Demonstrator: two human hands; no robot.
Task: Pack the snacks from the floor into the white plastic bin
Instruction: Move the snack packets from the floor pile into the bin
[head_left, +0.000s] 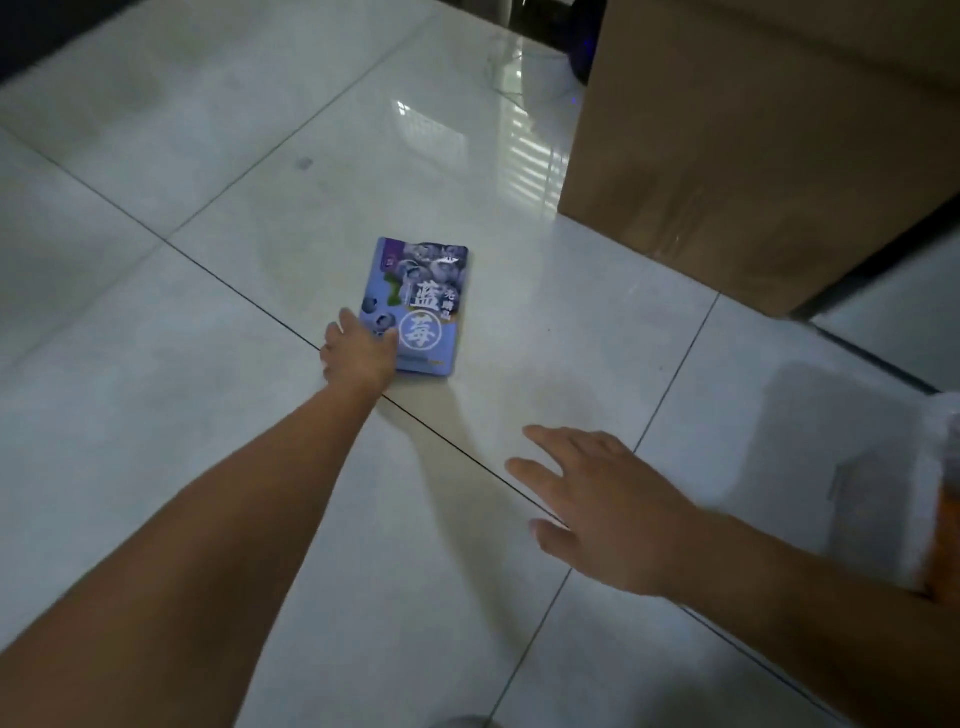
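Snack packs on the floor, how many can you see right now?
1: a purple pack flat on the floor tiles, centre of view, the left hand gripping its near left edge. More may lie out of view.

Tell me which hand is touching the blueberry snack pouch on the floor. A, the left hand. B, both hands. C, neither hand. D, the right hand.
A: the left hand has its fingers on the near corner of the blueberry pouch, while the right hand is spread open, well apart from it.
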